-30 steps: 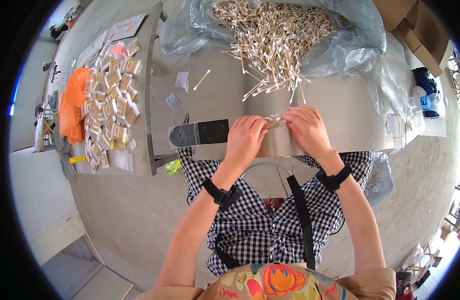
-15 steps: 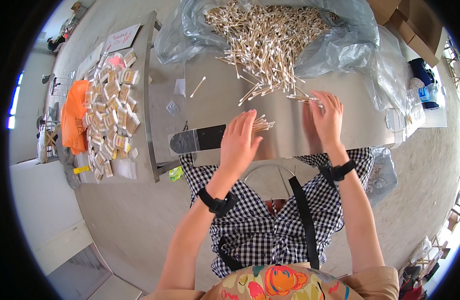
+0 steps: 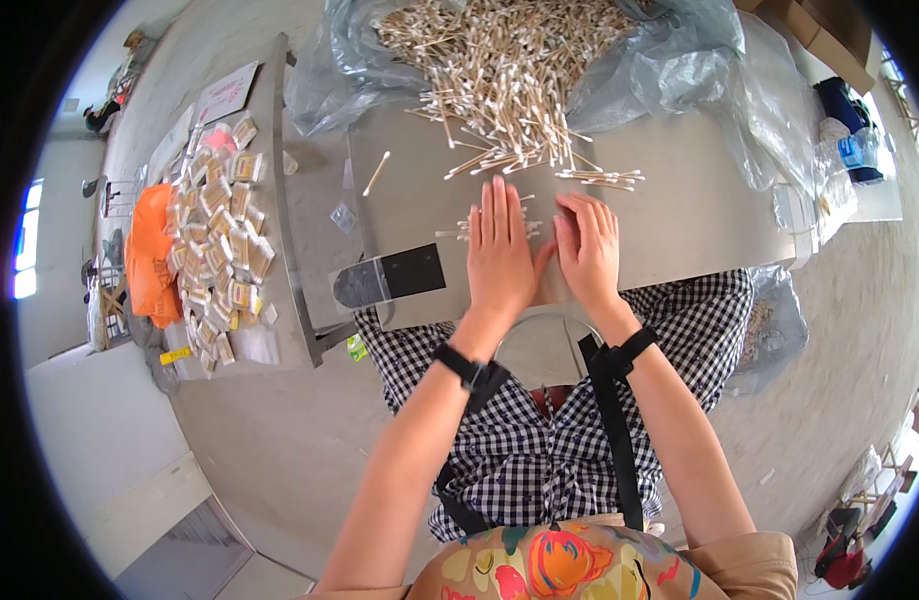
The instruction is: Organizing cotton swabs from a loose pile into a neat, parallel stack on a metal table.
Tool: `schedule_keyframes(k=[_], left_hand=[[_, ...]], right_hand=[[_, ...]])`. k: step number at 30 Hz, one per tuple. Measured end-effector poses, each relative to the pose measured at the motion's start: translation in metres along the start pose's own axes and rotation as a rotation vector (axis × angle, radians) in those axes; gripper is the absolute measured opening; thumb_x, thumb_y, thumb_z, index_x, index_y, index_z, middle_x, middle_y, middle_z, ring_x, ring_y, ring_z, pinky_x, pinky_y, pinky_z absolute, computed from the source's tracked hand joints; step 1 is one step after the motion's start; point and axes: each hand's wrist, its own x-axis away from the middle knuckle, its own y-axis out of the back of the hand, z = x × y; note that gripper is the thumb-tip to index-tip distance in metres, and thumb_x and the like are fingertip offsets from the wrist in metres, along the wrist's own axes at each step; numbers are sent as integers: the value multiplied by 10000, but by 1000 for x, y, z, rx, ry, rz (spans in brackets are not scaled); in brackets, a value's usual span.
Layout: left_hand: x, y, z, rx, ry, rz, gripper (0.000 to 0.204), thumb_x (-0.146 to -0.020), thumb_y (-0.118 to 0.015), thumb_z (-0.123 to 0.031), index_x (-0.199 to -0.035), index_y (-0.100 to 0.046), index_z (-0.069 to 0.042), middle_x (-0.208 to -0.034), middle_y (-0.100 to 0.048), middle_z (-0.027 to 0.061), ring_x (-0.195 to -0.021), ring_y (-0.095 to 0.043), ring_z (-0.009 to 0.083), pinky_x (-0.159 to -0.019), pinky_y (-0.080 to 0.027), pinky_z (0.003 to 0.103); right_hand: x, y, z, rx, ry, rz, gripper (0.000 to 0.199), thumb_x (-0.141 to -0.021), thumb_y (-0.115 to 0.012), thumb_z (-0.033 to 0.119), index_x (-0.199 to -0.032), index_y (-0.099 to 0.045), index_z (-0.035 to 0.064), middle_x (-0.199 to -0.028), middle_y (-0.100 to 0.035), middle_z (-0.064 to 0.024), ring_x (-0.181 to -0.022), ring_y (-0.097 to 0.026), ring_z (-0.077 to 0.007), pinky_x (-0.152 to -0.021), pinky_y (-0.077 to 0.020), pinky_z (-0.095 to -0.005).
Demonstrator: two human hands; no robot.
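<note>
My left hand (image 3: 502,262) lies flat, fingers stretched forward, over a small bunch of cotton swabs (image 3: 453,234) on the metal table (image 3: 680,190). Swab ends stick out on both sides of it; the middle of the bunch is hidden under the palm. Close on its right is my right hand (image 3: 590,248), palm down with fingers extended and slightly bent, and nothing visible in them. Just beyond the right fingertips rests a small row of swabs (image 3: 605,179). A big heap of loose swabs (image 3: 510,85) spills toward me from a clear plastic bag (image 3: 660,85).
A single swab (image 3: 377,174) lies left of the heap. A black strip (image 3: 415,273) is fixed at the table's near left edge. On a side table at left are many small swab packs (image 3: 220,235) and an orange bag (image 3: 153,255). A cardboard box (image 3: 830,40) stands far right.
My left hand has moved slightly right and flattened over its bunch of swabs. My right hand has left the small row of swabs and come back toward the left hand.
</note>
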Motion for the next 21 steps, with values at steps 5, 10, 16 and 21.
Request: schedule_keyframes(k=[5, 10, 16, 21], left_hand=[[36, 6, -20, 28, -18, 109, 864, -910, -604, -443, -1487, -263, 102, -1573, -240, 275, -1483, -212, 386, -1198, -200, 498], [-2, -6, -4, -15, -3, 37, 857, -914, -605, -412, -1493, -242, 105, -1574, -236, 277, -1483, -209, 391, -1199, -197, 499], [19, -3, -7, 58, 6, 43, 799, -942, -583, -339, -1505, -219, 96, -1583, -223, 267, -1489, -191, 390, -1202, -172, 509], [24, 24, 3, 332, 30, -83, 675, -960, -539, -211, -1515, -252, 44, -1586, -252, 233, -1489, -206, 375, -1204, -145, 522]], right_hand=[[1, 1, -1, 12, 14, -20, 204, -904, -613, 87, -1104, -601, 46, -1111, -638, -122, -1069, -585, -309, -941, -439, -419], [3, -1, -2, 1, 5, -21, 185, -909, -598, 80, -1092, -599, 50, -1097, -637, -123, -1047, -591, -309, -928, -445, -415], [4, -2, -2, 22, 7, -38, 137, -916, -583, 74, -1049, -600, 47, -1078, -639, -127, -1027, -597, -315, -907, -455, -416], [3, -1, -1, 15, 4, -50, 108, -916, -579, 64, -1020, -594, 38, -1059, -641, -132, -1011, -599, -321, -892, -461, -415]])
